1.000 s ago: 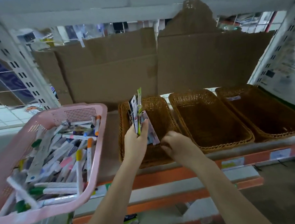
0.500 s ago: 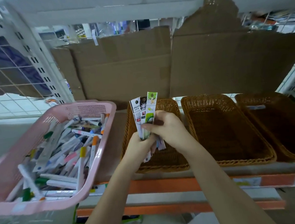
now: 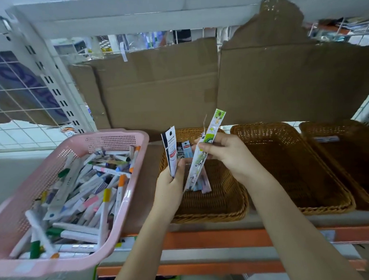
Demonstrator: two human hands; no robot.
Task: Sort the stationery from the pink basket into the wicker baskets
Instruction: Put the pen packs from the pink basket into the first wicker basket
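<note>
A pink basket at the left is heaped with several packaged pens and markers. Three wicker baskets stand on the shelf. Over the left wicker basket, my left hand grips a small bunch of pen packets, upright. My right hand pinches one long packet with a green and white label, tilted, pulled a little apart from the bunch. The middle wicker basket looks bare inside. The right wicker basket holds one small flat item.
Brown cardboard sheets line the back of the shelf. A white wire grid and slotted upright stand at the left. An orange shelf rail runs along the front edge below the baskets.
My right hand came up to the bunch, took the green-labelled packet and drew it to the right, away from the other packets. The view shifted left and closer.
</note>
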